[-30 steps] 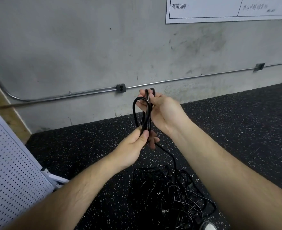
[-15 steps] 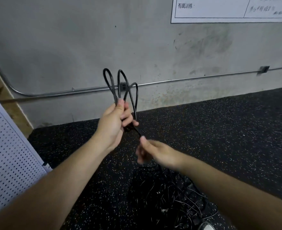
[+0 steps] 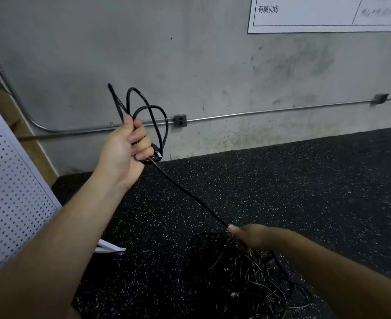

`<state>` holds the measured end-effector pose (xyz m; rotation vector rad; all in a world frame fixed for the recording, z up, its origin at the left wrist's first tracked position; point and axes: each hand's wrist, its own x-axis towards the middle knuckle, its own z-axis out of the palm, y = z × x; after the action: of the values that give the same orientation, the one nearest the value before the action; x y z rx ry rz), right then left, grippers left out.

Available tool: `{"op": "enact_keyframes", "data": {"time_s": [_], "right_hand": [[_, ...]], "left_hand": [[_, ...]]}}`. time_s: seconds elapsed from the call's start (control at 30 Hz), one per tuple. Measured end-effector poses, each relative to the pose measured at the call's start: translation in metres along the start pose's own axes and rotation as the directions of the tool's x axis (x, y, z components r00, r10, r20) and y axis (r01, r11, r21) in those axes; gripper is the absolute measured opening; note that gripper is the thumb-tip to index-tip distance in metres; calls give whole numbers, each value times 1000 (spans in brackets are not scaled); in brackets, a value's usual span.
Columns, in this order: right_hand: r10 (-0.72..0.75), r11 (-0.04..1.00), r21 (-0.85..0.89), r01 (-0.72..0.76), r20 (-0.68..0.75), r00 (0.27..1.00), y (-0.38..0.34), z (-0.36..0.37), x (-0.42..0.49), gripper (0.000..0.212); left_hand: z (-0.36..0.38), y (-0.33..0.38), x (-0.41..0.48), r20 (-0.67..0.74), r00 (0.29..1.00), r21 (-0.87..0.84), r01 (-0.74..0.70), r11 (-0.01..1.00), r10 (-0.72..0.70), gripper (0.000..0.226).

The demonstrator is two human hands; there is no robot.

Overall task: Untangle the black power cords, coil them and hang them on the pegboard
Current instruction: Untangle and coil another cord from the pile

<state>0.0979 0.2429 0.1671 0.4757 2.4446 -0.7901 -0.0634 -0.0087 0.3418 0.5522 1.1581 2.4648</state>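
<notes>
Fingers [image 3: 141, 140] of my left hand [image 3: 123, 150] curl tight round loops of the black cord [image 3: 189, 193], held up by the wall [image 3: 212, 65]. One straight piece runs down to my right hand [image 3: 247, 236], which pinches it just above the tangled pile [image 3: 254, 284] on the floor [image 3: 304, 192].

A gym: speckled rubber floor [image 3: 281, 192], aerobic-training sign [image 3: 304, 14].
</notes>
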Motion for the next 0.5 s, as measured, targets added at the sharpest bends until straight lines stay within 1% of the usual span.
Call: {"op": "enact_keyframes", "data": {"time_s": [0.07, 0.1, 0.17, 0.23, 0.3, 0.33, 0.37, 0.4, 0.43, 0.47, 0.5], "right_hand": [[31, 1000, -3, -31, -78, 996, 14, -11, 1, 77], [35, 999, -8, -36, -103, 994, 18, -14, 0, 73], [15, 1000, 4, -15, -132, 991, 18, -18, -1, 68], [5, 999, 34, 2, -193, 981, 13, -22, 2, 61], [-14, 998, 49, 28, -283, 959, 4, -32, 1, 53], [-6, 996, 87, 37, -328, 945, -1, -39, -1, 52], [11, 984, 168, 54, -363, 932, -5, -48, -3, 51], [40, 945, 315, 90, -381, 924, -9, -56, -6, 48], [67, 858, 495, 139, -375, 925, -13, -63, -8, 44], [69, 730, 655, 196, -357, 931, -18, -70, -13, 40], [48, 591, 767, 248, -341, 939, -24, -77, -18, 37]], "left_hand": [[3, 4, -3, -1, 1000, -27, 6, 1000, -6, 36], [5, 5, -6, -8, 1000, -46, 13, 999, -13, 36], [8, 7, -9, -3, 1000, -64, 24, 998, -24, 35], [9, 9, -12, 43, 999, -1, 24, 1000, -23, 34], [8, 9, -13, 109, 994, 118, 16, 993, -29, 33], [8, 6, -14, 137, 990, 174, 21, 984, -45, 32], [6, 2, -15, 154, 986, 221, 35, 975, -70, 31], [5, -4, -16, 162, 982, 261, 56, 964, -101, 30], [4, -11, -18, 167, 977, 296, 81, 952, -135, 29], [3, -19, -20, 172, 970, 333, 105, 937, -170, 28], [2, -27, -22, 180, 963, 372, 124, 920, -202, 28]]}}
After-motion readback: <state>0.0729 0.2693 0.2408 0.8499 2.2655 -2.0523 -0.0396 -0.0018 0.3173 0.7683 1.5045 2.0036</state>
